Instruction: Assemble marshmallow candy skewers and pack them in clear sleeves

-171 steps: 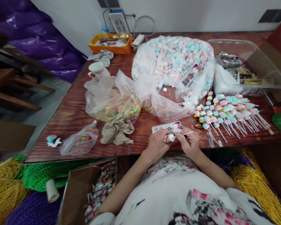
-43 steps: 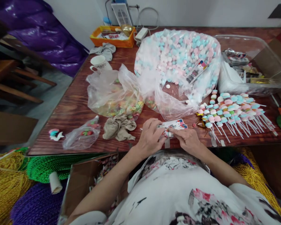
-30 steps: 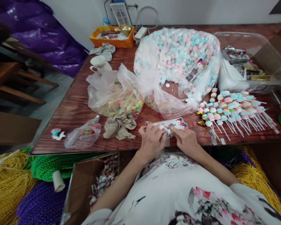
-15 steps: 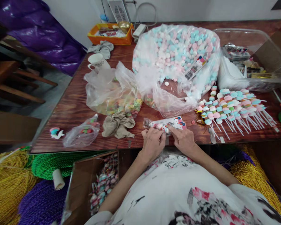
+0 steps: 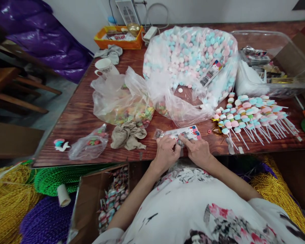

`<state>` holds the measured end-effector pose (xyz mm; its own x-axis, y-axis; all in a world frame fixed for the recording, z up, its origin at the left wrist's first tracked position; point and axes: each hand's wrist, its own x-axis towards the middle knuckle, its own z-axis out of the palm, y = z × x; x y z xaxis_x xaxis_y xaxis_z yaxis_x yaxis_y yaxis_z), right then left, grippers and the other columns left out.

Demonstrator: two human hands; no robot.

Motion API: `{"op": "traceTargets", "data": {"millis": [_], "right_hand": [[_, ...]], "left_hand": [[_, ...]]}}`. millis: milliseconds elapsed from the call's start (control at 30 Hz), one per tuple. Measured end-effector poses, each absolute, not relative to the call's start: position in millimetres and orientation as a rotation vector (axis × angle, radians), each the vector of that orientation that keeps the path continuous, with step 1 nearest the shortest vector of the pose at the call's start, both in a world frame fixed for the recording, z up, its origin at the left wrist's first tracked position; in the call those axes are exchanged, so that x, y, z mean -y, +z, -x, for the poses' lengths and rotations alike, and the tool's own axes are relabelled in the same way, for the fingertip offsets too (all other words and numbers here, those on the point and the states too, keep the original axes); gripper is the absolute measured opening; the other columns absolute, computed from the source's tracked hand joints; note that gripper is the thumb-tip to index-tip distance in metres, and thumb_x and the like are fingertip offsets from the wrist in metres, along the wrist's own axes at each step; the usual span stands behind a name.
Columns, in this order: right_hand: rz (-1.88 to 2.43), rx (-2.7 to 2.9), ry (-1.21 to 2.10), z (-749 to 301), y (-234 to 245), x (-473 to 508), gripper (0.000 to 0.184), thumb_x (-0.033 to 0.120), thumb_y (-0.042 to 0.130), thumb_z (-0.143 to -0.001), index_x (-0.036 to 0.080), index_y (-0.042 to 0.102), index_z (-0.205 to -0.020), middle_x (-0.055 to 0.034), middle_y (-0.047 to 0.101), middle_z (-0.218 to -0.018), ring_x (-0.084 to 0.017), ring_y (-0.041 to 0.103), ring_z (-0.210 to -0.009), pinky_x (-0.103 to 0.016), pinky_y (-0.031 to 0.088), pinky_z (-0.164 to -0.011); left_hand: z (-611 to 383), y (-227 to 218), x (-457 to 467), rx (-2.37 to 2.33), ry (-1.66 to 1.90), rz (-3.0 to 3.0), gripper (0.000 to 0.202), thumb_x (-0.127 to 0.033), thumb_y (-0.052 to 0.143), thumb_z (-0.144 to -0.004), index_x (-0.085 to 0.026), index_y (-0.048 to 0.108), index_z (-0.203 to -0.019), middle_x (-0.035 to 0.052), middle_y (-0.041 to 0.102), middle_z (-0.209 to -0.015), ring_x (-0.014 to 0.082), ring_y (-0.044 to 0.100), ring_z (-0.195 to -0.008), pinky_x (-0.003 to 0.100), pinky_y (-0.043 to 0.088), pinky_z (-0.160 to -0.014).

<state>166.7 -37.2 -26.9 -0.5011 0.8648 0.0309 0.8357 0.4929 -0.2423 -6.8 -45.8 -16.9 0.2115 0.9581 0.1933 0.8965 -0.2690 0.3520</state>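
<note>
At the table's near edge, my left hand [image 5: 166,153] and my right hand [image 5: 197,151] meet, both pinching a candy skewer in a clear printed wrapper [image 5: 167,135]. The wrapper lies flat on a stack of printed sleeves [image 5: 190,131], its open end pointing left. My left fingers are curled over the wrapped candies. My right forefinger and thumb press on the wrapper's near end. The skewer's stick is hidden under my hands.
A pile of finished pastel candy skewers [image 5: 251,113] lies to the right. A big bag of pink, blue and white candies [image 5: 193,57] sits behind, a bag of coloured rings [image 5: 122,105] and a crumpled cloth [image 5: 128,135] to the left. A cardboard box [image 5: 91,200] of wrapped skewers stands below the table edge.
The bare skewer held above the edge is now inside the clear wrapper. Both hands have lowered it onto the sleeves and stay pinched on it.
</note>
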Motion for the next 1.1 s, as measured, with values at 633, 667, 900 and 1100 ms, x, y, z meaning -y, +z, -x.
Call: {"op": "traceTargets", "data": {"millis": [633, 667, 900, 1100], "right_hand": [[1.343, 2.3, 0.112, -164, -38, 42, 0.029, 0.019, 0.047, -0.093, 0.019, 0.067, -0.114, -0.0043, 0.071, -0.074, -0.015, 0.057, -0.064, -0.03, 0.032, -0.062], [1.318, 2.319, 0.108, -165, -38, 41, 0.03, 0.017, 0.047, -0.091, 0.02, 0.067, -0.113, -0.0037, 0.07, -0.072, -0.015, 0.055, -0.063, -0.03, 0.031, -0.061], [1.162, 2.364, 0.087, -167, -42, 40, 0.033, 0.014, 0.049, -0.086, 0.021, 0.068, -0.112, -0.0015, 0.065, -0.066, -0.014, 0.052, -0.06, -0.031, 0.026, -0.059], [1.232, 2.385, 0.166, -164, -50, 38, 0.031, 0.019, 0.05, -0.089, 0.021, 0.068, -0.113, -0.0025, 0.067, -0.068, -0.013, 0.052, -0.06, -0.03, 0.027, -0.059]], "left_hand": [[12, -16, 31, -1.415, 1.175, -1.658, 0.023, -0.021, 0.053, -0.078, -0.017, 0.054, -0.056, -0.0022, 0.049, -0.058, 0.0119, 0.045, -0.061, 0.026, 0.038, -0.062], [11, -15, 31, -1.415, 1.173, -1.657, 0.024, -0.021, 0.053, -0.078, -0.017, 0.052, -0.055, -0.0024, 0.048, -0.058, 0.0119, 0.044, -0.061, 0.026, 0.038, -0.062], [6, -6, 36, -1.509, 1.041, -2.028, 0.026, -0.019, 0.05, -0.081, -0.018, 0.048, -0.055, -0.0012, 0.046, -0.057, 0.0134, 0.044, -0.062, 0.029, 0.037, -0.064], [-9, -13, 51, -1.585, 0.886, -2.275, 0.026, -0.017, 0.049, -0.083, -0.017, 0.049, -0.057, 0.0002, 0.05, -0.057, 0.0157, 0.047, -0.068, 0.034, 0.036, -0.072]]}}
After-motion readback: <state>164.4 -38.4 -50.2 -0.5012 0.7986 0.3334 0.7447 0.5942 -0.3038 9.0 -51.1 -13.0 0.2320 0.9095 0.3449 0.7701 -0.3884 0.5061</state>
